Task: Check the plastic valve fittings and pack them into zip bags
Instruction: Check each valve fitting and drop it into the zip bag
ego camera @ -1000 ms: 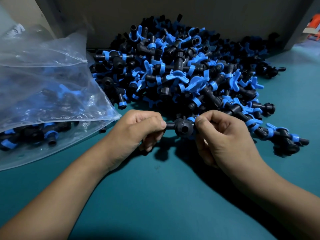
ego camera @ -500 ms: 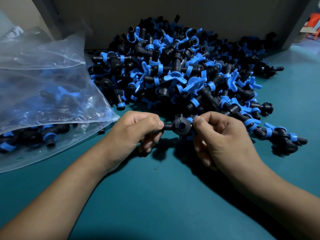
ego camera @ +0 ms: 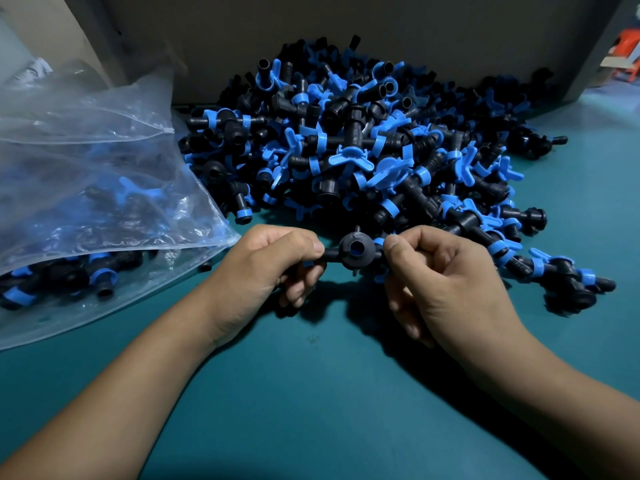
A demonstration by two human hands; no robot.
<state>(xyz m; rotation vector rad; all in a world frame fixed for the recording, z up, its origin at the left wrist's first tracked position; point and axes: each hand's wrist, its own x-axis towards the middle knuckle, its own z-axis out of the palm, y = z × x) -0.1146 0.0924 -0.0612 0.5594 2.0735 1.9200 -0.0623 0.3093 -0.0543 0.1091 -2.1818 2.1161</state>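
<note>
A black valve fitting [ego camera: 355, 250] with blue parts is held level between both hands just above the teal table, its round open port facing me. My left hand [ego camera: 273, 265] grips its left stub with thumb and curled fingers. My right hand [ego camera: 440, 275] pinches its right end, where a blue collar shows. Behind it lies a big pile of black and blue valve fittings [ego camera: 363, 150]. A clear zip bag [ego camera: 97, 202] with several fittings inside lies at the left, its mouth toward the pile.
A grey wall panel [ego camera: 346, 26] stands right behind the pile. The teal table [ego camera: 311, 393] stretches toward me between my forearms. A few loose fittings [ego camera: 568, 282] lie at the right. Something orange [ego camera: 627, 53] sits far right beyond the panel.
The fitting has turned a little between my fingers, so its open port faces me more squarely. Both hands stay in about the same place.
</note>
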